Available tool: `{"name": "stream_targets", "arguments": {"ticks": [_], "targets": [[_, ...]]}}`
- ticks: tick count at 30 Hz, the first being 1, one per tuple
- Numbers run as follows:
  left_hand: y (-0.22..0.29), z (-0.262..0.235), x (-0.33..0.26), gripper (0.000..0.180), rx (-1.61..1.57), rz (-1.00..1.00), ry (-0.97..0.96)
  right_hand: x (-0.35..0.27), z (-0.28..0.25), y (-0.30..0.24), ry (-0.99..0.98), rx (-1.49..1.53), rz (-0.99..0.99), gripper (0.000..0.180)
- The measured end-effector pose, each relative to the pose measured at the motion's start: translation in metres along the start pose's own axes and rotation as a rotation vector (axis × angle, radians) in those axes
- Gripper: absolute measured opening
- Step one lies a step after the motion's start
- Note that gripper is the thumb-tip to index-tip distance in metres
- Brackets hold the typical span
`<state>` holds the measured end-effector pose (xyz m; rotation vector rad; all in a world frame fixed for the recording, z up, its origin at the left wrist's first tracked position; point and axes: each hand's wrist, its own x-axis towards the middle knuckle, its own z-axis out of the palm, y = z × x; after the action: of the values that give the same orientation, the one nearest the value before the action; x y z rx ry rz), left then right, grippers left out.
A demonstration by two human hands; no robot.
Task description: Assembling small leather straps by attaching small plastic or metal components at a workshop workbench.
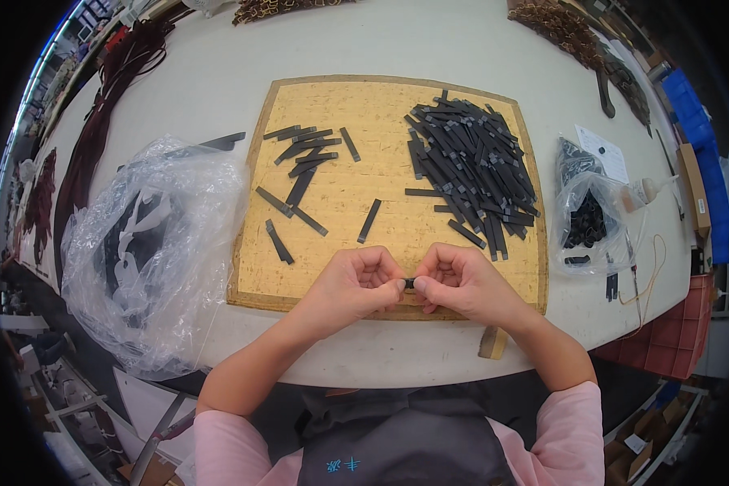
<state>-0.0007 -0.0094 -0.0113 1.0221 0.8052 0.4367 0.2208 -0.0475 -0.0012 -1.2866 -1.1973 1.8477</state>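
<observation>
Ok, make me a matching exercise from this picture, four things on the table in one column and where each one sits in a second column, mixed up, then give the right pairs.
Things:
1. big heap of black strips
2. large crumpled clear bag
3. small black piece
4. few loose black strips

Places:
A. pinched between left hand and right hand
B. on the table, left of the yellow mat
C. right half of the mat
D. upper left part of the mat

Pairs: 1-C, 2-B, 3-A, 4-D
</observation>
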Motion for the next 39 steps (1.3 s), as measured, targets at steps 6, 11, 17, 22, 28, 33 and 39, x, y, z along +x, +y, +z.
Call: {"name": "stream_targets", "arguments": {"ticks": [6,11,17,22,28,33,39], "targets": [[0.0004,-0.0019,0.0015,0.01,0.001,-0.017,0.0,0.0061,-0.0048,0.0038,-0.033,0.123,0.057,0.013],[-0.001,-0.0031,0.0017,0.012,-0.006,-0.017,-0.01,0.0071,-0.0053,0.0018,-0.049,0.123,0.095,0.015],[-0.0015,-0.0028,0.0014,0.013,0.004,-0.016,-0.011,0.0068,-0.0051,0.0048,-0.045,0.157,0.084,0.016],[-0.0039,-0.0045,0.0015,0.015,-0.012,-0.011,-0.02,0.0049,-0.0061,0.0034,-0.049,0.161,0.092,0.016],[-0.0016,-0.003,0.002,0.015,-0.007,-0.015,-0.019,0.0041,-0.0075,0.0024,-0.051,0.171,0.082,0.016],[-0.001,-0.0034,0.0015,0.012,-0.015,-0.008,0.0,0.0061,-0.0069,0.0042,-0.055,0.173,0.074,0.016],[-0.0012,-0.0028,0.0016,0.012,-0.019,-0.014,-0.001,0.0057,-0.0074,0.0037,-0.053,0.157,0.077,0.017]]}}
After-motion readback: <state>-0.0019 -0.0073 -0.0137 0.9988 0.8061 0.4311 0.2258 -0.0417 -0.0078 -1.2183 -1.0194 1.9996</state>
